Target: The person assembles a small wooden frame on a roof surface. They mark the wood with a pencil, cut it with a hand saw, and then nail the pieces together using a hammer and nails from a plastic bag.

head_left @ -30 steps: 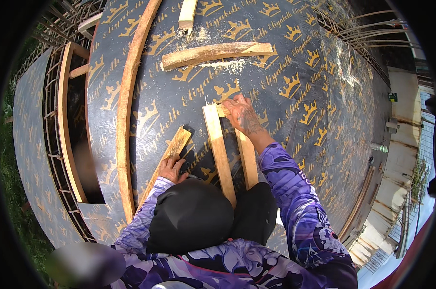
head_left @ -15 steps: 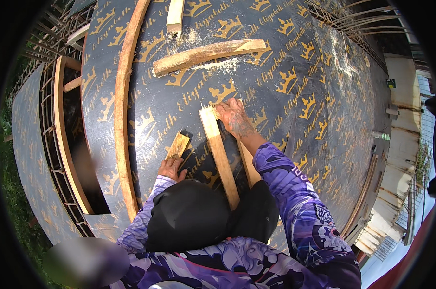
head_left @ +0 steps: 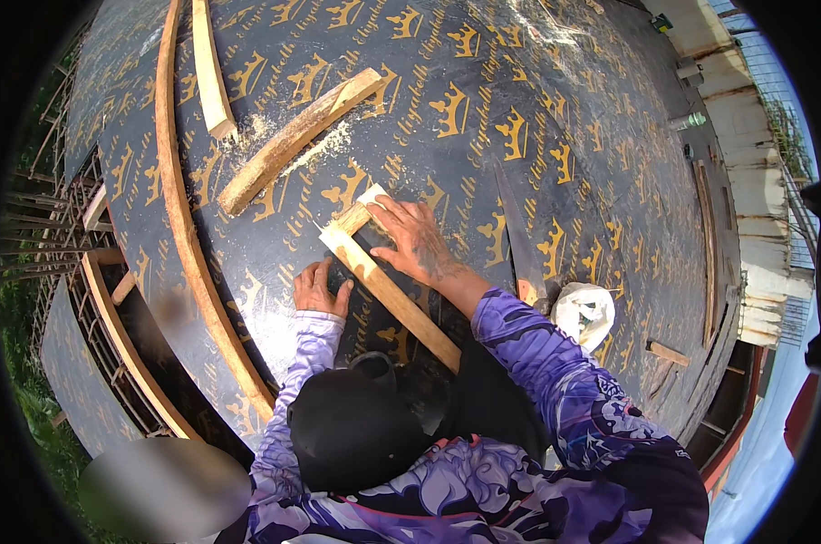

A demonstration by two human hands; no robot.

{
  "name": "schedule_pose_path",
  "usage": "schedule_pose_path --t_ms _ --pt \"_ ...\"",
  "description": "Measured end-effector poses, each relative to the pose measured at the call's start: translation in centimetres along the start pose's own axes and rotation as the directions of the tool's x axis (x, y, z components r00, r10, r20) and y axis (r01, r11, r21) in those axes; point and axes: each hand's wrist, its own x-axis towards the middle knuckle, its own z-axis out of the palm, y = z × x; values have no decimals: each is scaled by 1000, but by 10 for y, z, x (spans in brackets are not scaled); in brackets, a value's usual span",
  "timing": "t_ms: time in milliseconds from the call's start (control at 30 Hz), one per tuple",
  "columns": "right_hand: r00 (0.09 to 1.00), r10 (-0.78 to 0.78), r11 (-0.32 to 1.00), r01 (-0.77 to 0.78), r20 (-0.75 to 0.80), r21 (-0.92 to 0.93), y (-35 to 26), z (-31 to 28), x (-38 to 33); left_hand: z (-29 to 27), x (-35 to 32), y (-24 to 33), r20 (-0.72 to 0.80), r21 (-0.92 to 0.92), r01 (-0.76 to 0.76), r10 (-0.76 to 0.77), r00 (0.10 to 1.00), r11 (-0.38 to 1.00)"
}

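My right hand [head_left: 417, 243] spans the far end of a wooden strip that it mostly hides, fingertips over the end and thumb apart on the inner side. A short wooden piece [head_left: 349, 220] lies across the corner between that end and a second wooden strip [head_left: 392, 295], which slants back toward my knees. Close to this second strip's left side, my left hand [head_left: 318, 290] rests on the dark printed panel [head_left: 483, 82], thumb and fingers apart, nothing visible in it. Black cloth over my knees covers the strips' near ends.
A handsaw [head_left: 519, 238] lies to the right, beside a white bag [head_left: 584, 313]. Beyond my hands are a rough timber piece [head_left: 297, 140], a pale beam [head_left: 210, 72] and sawdust. A long timber [head_left: 188, 218] runs along the left, near an opening with rebar.
The view has turned, bringing the saw and white bag into sight. My left hand has let go of the short wooden piece it held. The right hand stays at the strips' far end.
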Motion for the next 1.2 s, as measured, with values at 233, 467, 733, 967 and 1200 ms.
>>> schedule_pose_path --t_ms 233,467,733,967,1200 --pt "370 807 543 -772 -461 330 34 -99 -297 76 138 -22 269 298 -128 46 962 946" --pt "-123 839 139 -893 -531 427 8 -57 -496 123 176 -71 407 535 -133 -116 906 834" --pt "-250 855 -16 -889 -455 458 19 -4 -594 116 193 -79 336 584 -184 -29 941 791" --pt "-451 641 -396 -888 -622 235 70 57 -880 99 199 -41 424 540 -232 -23 906 809" --pt "-531 771 -452 -845 -353 286 97 103 -1028 -39 179 13 415 595 -196 -90 905 779"
